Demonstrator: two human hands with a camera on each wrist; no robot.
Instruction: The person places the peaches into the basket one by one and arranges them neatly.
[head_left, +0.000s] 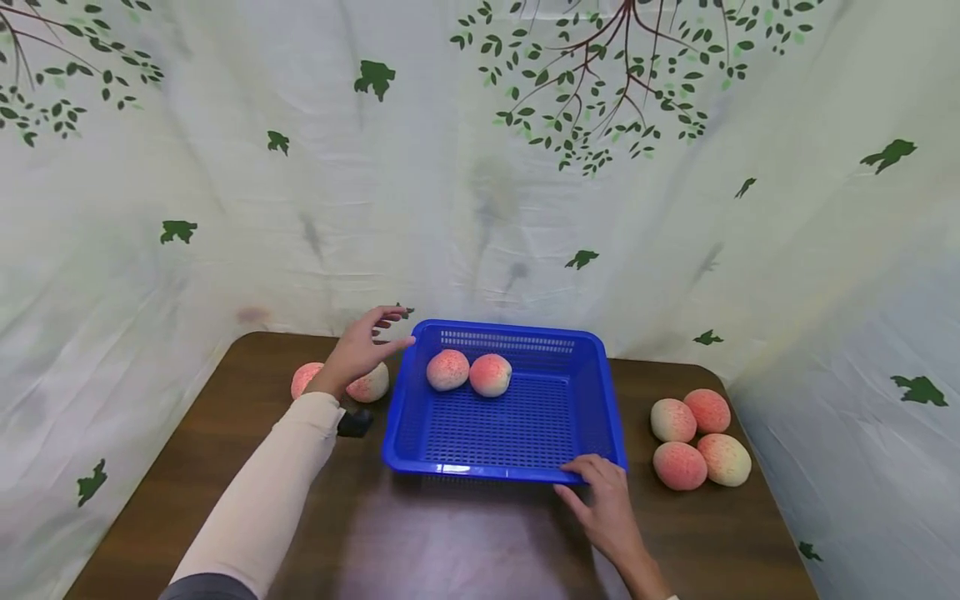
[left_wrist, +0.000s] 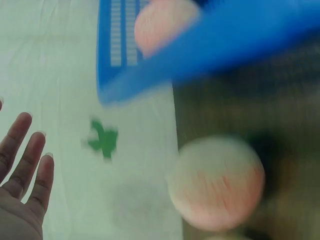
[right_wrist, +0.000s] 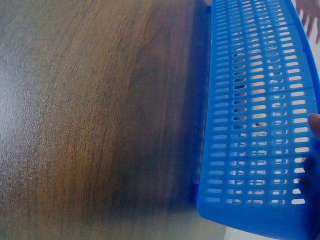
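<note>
A blue plastic basket (head_left: 495,425) with slotted walls stands on the table and holds two pink-and-cream peaches, one peach (head_left: 447,370) beside another peach (head_left: 491,375). My left hand (head_left: 363,348) hovers by the basket's left back corner with fingers spread and nothing in them. Under that arm lie two more peaches, a pink peach (head_left: 306,377) partly hidden and a paler peach (head_left: 370,385). My right hand (head_left: 603,504) grips the near rim at its right corner, fingers over the edge and thumb outside. In the right wrist view, only the thumb (right_wrist: 315,125) shows clearly against the wall.
Several peaches (head_left: 701,440) sit in a cluster on the right side of the brown wooden table (head_left: 450,542). A pale cloth backdrop (head_left: 450,208) with printed leaves and branches closes off the back and sides.
</note>
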